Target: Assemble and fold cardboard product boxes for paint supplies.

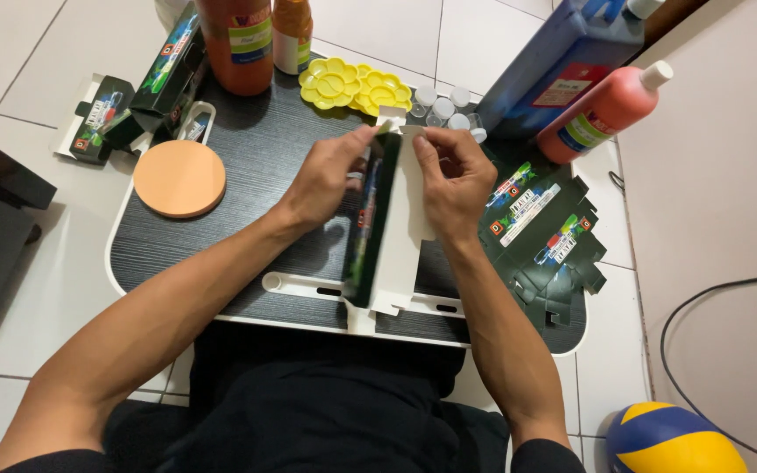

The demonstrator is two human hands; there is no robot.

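Dark green card with a white inside is what we see in the middle: a flat, unfolded carton (385, 223) held up above the black desk (265, 166). Our left hand (330, 175) is closed on the green side of the carton near its top, and our right hand (453, 180) is closed on the white side, with the fingers pinching the top flap. To fold it well, we think both hands should press along the crease lines, keep the edges lined up, and go slowly so the thin card does not tear. Now we count around the carton. To its right lies one pile of flat green cartons (545, 236); we cannot tell how many are in it. Left of the carton sits one round orange disc (180, 178). Beyond the disc we see about two more green boxes (146, 83). Past the top of the carton lie two yellow flower-shaped paint trays (357, 86) and a few small clear jars (449, 109). There are two orange bottles (256, 35) near the trays, one red bottle (602, 109) and one blue jug (562, 61) right of the jars. One yellow and blue ball (672, 438) rests on the floor, well right of the carton.
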